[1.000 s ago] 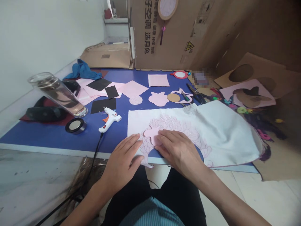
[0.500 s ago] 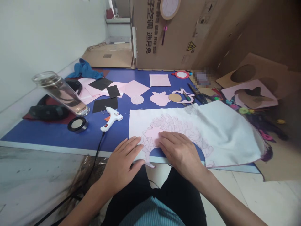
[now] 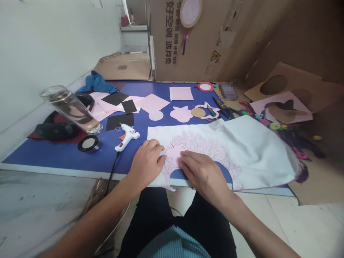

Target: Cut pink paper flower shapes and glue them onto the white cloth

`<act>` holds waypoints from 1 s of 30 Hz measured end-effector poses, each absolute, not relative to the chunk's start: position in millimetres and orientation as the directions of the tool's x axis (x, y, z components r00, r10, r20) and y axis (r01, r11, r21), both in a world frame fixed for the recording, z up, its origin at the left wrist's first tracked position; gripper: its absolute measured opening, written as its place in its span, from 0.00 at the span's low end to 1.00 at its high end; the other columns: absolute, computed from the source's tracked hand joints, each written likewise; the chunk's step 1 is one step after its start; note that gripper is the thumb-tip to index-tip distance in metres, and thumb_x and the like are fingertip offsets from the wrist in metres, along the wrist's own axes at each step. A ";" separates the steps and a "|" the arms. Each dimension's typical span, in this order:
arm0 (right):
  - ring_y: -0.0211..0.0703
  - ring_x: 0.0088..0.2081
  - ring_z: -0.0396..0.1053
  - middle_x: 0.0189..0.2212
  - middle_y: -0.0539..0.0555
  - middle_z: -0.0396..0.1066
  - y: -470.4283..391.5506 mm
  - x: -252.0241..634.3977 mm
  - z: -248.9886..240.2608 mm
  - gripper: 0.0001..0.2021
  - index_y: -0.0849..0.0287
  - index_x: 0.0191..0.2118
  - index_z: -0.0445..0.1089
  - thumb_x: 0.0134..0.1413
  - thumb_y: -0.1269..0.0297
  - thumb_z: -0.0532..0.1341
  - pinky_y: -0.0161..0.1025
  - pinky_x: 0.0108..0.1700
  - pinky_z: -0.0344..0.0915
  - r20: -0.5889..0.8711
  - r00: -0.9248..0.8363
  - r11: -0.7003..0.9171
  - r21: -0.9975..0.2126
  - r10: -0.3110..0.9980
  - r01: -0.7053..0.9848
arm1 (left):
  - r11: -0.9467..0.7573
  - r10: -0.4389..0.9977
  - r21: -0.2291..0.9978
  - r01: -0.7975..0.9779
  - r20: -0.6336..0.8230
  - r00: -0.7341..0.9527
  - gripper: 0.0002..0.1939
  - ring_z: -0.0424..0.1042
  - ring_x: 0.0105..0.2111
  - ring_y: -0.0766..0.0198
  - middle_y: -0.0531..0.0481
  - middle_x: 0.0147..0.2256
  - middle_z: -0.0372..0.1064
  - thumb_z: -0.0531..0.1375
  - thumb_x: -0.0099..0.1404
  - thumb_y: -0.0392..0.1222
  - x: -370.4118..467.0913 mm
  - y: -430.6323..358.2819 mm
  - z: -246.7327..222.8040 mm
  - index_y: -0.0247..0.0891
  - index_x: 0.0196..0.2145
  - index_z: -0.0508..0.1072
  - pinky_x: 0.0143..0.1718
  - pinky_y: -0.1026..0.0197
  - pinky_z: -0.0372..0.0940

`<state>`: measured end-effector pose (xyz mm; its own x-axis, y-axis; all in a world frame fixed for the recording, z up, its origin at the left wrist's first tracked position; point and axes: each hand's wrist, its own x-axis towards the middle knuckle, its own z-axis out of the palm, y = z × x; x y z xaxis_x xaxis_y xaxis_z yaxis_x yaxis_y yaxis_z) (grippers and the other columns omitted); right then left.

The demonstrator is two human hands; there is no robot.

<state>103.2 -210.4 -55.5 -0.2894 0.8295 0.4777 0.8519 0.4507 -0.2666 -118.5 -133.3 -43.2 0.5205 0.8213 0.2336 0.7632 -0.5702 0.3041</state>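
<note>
Pink cutout (image 3: 172, 157) lies on white cloth (image 3: 258, 150) between our fingertips — left hand (image 3: 148, 157) curled just beside it, right hand (image 3: 202, 172) fingers close together over its edge; whether either pinches, we cannot tell. Best we press lightly, keeping cloth smooth. Beyond our fingers — blue tabletop (image 3: 67, 157), then cardboard wall (image 3: 200, 50).

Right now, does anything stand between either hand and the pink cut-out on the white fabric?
Nothing visible does. The right hand touches the right side of the pink cut-out; the left hand is close by its left edge, contact unclear. The glue gun lies apart, farther left.
</note>
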 end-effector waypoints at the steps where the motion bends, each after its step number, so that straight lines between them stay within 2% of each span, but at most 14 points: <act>1: 0.60 0.53 0.83 0.53 0.63 0.83 -210.6 102.7 -56.0 0.09 0.60 0.49 0.79 0.76 0.70 0.60 0.58 0.51 0.81 0.482 -0.289 0.453 -0.266 0.827 0.851 | -0.559 0.828 0.306 0.770 0.241 0.506 0.04 0.73 0.48 0.45 0.41 0.46 0.75 0.65 0.72 0.36 -116.0 -130.9 -43.6 0.38 0.43 0.80 0.51 0.44 0.71; 5: 0.59 0.54 0.83 0.53 0.62 0.83 -212.6 102.1 -58.0 0.08 0.59 0.49 0.78 0.76 0.71 0.60 0.57 0.53 0.80 0.512 -0.275 0.455 -0.266 0.814 0.850 | -0.538 0.842 0.361 0.762 0.270 0.467 0.01 0.71 0.48 0.46 0.43 0.46 0.73 0.66 0.70 0.36 -109.1 -127.5 -47.4 0.40 0.40 0.78 0.51 0.45 0.69; 13: 0.59 0.57 0.81 0.54 0.62 0.82 -215.6 104.8 -64.6 0.08 0.58 0.54 0.76 0.76 0.66 0.62 0.56 0.55 0.79 0.516 -0.263 0.462 -0.305 0.815 0.833 | -0.446 0.894 0.562 0.696 0.239 0.379 0.11 0.71 0.43 0.54 0.50 0.38 0.74 0.65 0.65 0.29 -98.3 -127.2 -44.3 0.42 0.30 0.70 0.48 0.51 0.65; 16: 0.58 0.55 0.81 0.56 0.63 0.81 -216.9 105.4 -65.4 0.12 0.58 0.57 0.73 0.74 0.61 0.65 0.56 0.54 0.79 0.545 -0.220 0.439 -0.312 0.809 0.842 | -0.298 0.943 0.718 0.630 0.119 0.310 0.08 0.71 0.35 0.58 0.54 0.31 0.73 0.64 0.65 0.34 -94.1 -129.8 -36.8 0.42 0.30 0.70 0.40 0.54 0.63; 19: 0.59 0.57 0.80 0.59 0.63 0.80 -218.2 102.4 -62.1 0.18 0.58 0.60 0.72 0.73 0.54 0.67 0.56 0.54 0.79 0.605 -0.134 0.383 -0.303 0.784 0.872 | -0.118 0.958 0.878 0.463 -0.023 0.287 0.06 0.69 0.29 0.62 0.56 0.27 0.71 0.64 0.64 0.40 -91.1 -133.1 -29.2 0.42 0.30 0.72 0.33 0.58 0.61; 22: 0.64 0.56 0.80 0.59 0.67 0.79 -217.9 95.7 -56.2 0.26 0.61 0.60 0.71 0.69 0.45 0.68 0.57 0.52 0.79 0.632 -0.088 0.325 -0.269 0.770 0.907 | 0.054 0.955 0.958 0.282 -0.132 0.266 0.08 0.65 0.26 0.66 0.57 0.25 0.68 0.67 0.60 0.44 -88.2 -134.8 -24.6 0.41 0.29 0.72 0.30 0.60 0.59; 24: 0.64 0.56 0.80 0.60 0.69 0.78 -217.1 91.3 -52.8 0.23 0.61 0.60 0.71 0.70 0.49 0.67 0.57 0.51 0.79 0.622 -0.097 0.309 -0.243 0.777 0.919 | 0.170 0.942 0.969 0.180 -0.213 0.259 0.11 0.63 0.24 0.67 0.57 0.23 0.68 0.69 0.58 0.46 -86.0 -135.2 -23.2 0.41 0.29 0.72 0.29 0.61 0.58; 27: 0.58 0.53 0.82 0.57 0.64 0.81 -216.7 89.4 -50.8 0.09 0.57 0.55 0.74 0.74 0.64 0.62 0.52 0.49 0.78 0.635 -0.122 0.315 -0.200 0.763 0.928 | 0.280 0.911 0.955 0.100 -0.297 0.287 0.12 0.65 0.24 0.66 0.55 0.23 0.70 0.70 0.58 0.48 -84.3 -136.5 -21.0 0.42 0.30 0.72 0.28 0.62 0.59; 30: 0.51 0.45 0.83 0.50 0.57 0.85 -218.7 94.5 -50.8 0.08 0.53 0.48 0.77 0.74 0.70 0.60 0.46 0.45 0.77 0.652 -0.116 0.328 -0.213 0.749 0.920 | 0.227 0.907 0.962 0.151 -0.265 0.328 0.13 0.70 0.27 0.62 0.51 0.26 0.74 0.68 0.63 0.52 -92.1 -142.8 -17.2 0.42 0.32 0.74 0.31 0.60 0.63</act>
